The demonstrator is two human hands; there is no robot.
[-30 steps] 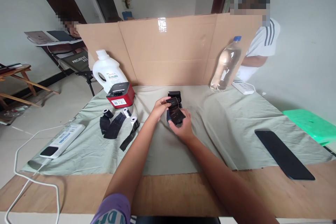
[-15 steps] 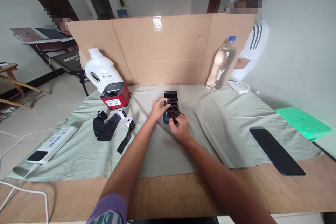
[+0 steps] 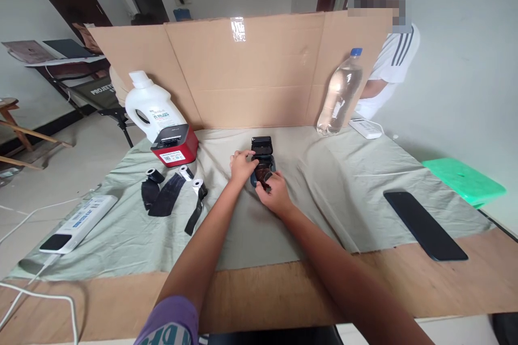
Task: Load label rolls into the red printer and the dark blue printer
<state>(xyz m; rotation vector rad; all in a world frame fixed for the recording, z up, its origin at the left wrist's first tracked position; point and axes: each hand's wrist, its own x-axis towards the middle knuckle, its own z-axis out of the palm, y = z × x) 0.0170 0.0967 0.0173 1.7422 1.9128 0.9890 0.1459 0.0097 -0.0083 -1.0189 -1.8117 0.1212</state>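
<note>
A small dark blue portable printer (image 3: 254,177) lies on the cloth in front of me, its black lid (image 3: 261,145) flipped up at the far side. Shiny dark film (image 3: 263,170) fills its bay and runs toward me. My left hand (image 3: 243,166) grips the printer's left side, with thumb and fingertips at the bay's edge. At the near right end my right hand (image 3: 276,192) pinches the film, curling it up. Fingers partly cover the roll inside. Left of my hands lie a black film roll (image 3: 155,176) and two more with white cores, their tails unrolled.
A red-and-black box-shaped printer (image 3: 176,145) stands before a white detergent bottle (image 3: 154,105). A white power strip (image 3: 79,225) lies left, a phone (image 3: 424,225) right. A water bottle (image 3: 340,94) leans by the cardboard screen (image 3: 251,75). One person sits behind it.
The roll's white core end, visible by my left fingertips before, no longer shows. My left hand has settled against the printer's side. My right hand has shifted slightly left; the film lies lower in the bay.
</note>
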